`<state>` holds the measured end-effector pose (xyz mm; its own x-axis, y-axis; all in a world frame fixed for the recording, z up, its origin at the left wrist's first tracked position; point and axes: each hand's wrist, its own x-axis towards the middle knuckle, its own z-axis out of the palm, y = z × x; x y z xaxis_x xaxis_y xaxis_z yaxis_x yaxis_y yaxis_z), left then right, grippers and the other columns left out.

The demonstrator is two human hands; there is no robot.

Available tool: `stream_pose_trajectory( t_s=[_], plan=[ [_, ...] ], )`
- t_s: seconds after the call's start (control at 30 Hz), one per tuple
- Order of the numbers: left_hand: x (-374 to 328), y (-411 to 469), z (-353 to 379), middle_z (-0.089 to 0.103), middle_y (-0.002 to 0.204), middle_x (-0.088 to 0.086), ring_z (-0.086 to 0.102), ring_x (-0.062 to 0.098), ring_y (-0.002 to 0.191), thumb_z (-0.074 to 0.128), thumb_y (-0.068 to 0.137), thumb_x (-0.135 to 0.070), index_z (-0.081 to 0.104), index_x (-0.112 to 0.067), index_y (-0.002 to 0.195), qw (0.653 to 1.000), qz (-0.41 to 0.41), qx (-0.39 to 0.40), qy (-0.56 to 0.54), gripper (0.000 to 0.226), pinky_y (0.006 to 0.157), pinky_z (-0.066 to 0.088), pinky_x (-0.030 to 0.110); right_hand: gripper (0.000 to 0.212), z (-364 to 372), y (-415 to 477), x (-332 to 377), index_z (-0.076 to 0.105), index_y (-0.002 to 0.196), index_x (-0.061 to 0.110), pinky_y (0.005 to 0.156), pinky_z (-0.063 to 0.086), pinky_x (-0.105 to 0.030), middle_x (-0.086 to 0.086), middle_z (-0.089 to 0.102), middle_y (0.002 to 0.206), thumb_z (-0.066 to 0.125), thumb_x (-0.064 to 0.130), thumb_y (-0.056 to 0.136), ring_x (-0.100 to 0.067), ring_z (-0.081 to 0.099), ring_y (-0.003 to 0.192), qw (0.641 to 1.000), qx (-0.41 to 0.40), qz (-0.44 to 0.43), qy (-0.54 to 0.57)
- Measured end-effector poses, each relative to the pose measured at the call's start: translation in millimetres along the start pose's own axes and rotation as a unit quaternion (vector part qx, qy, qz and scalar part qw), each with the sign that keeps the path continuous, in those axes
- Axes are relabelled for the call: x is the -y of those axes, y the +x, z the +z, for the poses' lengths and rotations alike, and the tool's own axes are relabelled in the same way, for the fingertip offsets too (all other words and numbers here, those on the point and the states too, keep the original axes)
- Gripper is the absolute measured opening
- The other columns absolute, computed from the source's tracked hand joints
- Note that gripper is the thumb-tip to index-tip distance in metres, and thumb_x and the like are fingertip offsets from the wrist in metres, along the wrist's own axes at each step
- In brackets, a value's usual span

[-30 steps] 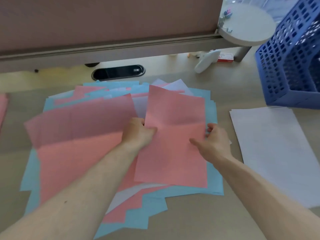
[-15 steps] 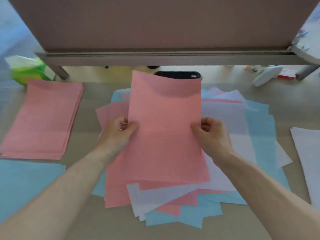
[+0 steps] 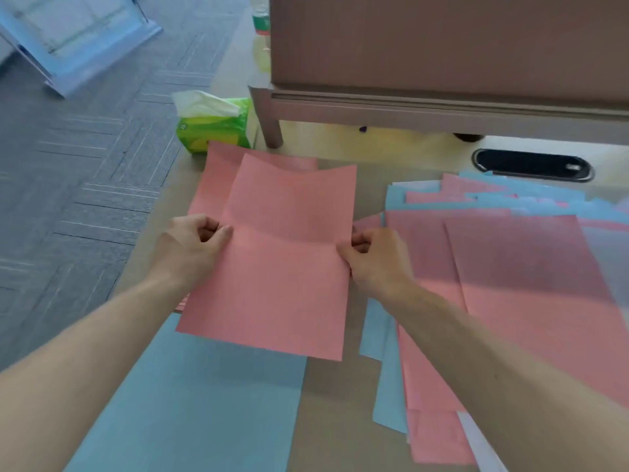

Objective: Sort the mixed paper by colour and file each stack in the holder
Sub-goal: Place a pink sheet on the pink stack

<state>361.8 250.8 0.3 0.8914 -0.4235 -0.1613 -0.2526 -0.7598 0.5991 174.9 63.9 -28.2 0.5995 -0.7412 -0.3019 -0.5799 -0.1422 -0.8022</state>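
Note:
I hold a pink sheet [image 3: 282,267] by both side edges. My left hand [image 3: 190,247] pinches its left edge and my right hand [image 3: 377,257] pinches its right edge. The sheet hangs above the pink stack [image 3: 218,178] at the table's left, mostly covering it. A blue stack [image 3: 190,403] lies nearer to me, below the sheet. The mixed pile [image 3: 510,267] of pink, blue and white sheets spreads out on the right. The holder is out of view.
A green tissue pack [image 3: 214,127] stands behind the pink stack at the table's left edge. A brown desk partition [image 3: 442,56] runs along the back. A black cable grommet [image 3: 531,165] sits in the table at the back right. Grey carpet lies to the left.
Both hands lifted the pink sheet off the mixed pile and carried it left, over the pink stack. The view swung left with it; the blue holder and white stack left the frame.

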Motion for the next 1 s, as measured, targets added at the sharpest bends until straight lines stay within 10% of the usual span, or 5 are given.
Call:
stream_pose_trajectory(
  t_s=[0.53, 0.7, 0.87, 1.0],
  plan=[
    [22.8, 39.1, 8.7, 0.058, 0.080, 0.003, 0.057, 0.028, 0.076, 0.073, 0.091, -0.034, 0.051, -0.014, 0.092, 0.992, 0.081, -0.071, 0.072, 0.030, 0.065, 0.040, 0.035, 0.017, 19.1, 31.7, 23.0, 0.062, 0.076, 0.021, 0.059, 0.047, -0.028, 0.008, 0.062, 0.067, 0.071, 0.034, 0.084, -0.010, 0.060, 0.065, 0.989, -0.054, -0.046, -0.127],
    [-89.9, -65.0, 90.6, 0.066, 0.074, -0.011, 0.061, 0.005, 0.068, 0.073, 0.089, -0.022, 0.066, -0.020, 0.089, 0.968, 0.137, 0.172, -0.121, 0.007, 0.061, 0.045, 0.015, 0.027, -107.0, -4.2, -56.5, 0.063, 0.107, 0.019, 0.073, 0.043, -0.027, 0.000, 0.066, 0.099, 0.074, 0.033, 0.086, -0.018, 0.061, 0.086, 0.975, -0.162, 0.032, -0.147],
    [-175.5, -142.5, 171.0, 0.066, 0.107, -0.002, 0.066, 0.022, 0.103, 0.075, 0.088, -0.038, 0.059, -0.027, 0.094, 0.926, -0.027, 0.332, -0.177, 0.020, 0.095, 0.051, 0.037, 0.076, -212.3, -35.8, -133.2, 0.054, 0.134, 0.006, 0.099, 0.048, -0.045, -0.019, 0.059, 0.126, 0.084, 0.043, 0.074, -0.037, 0.058, 0.114, 0.937, -0.201, 0.189, -0.212],
    [-195.7, -163.9, 205.7, 0.056, 0.085, 0.001, 0.050, 0.017, 0.073, 0.077, 0.077, -0.034, 0.055, -0.029, 0.081, 0.908, -0.157, 0.294, -0.255, 0.023, 0.071, 0.050, 0.036, 0.092, -235.1, -45.8, -163.0, 0.049, 0.141, 0.009, 0.105, 0.045, -0.047, -0.016, 0.057, 0.133, 0.091, 0.043, 0.066, -0.036, 0.056, 0.121, 0.939, -0.190, 0.217, -0.186]
  ],
)
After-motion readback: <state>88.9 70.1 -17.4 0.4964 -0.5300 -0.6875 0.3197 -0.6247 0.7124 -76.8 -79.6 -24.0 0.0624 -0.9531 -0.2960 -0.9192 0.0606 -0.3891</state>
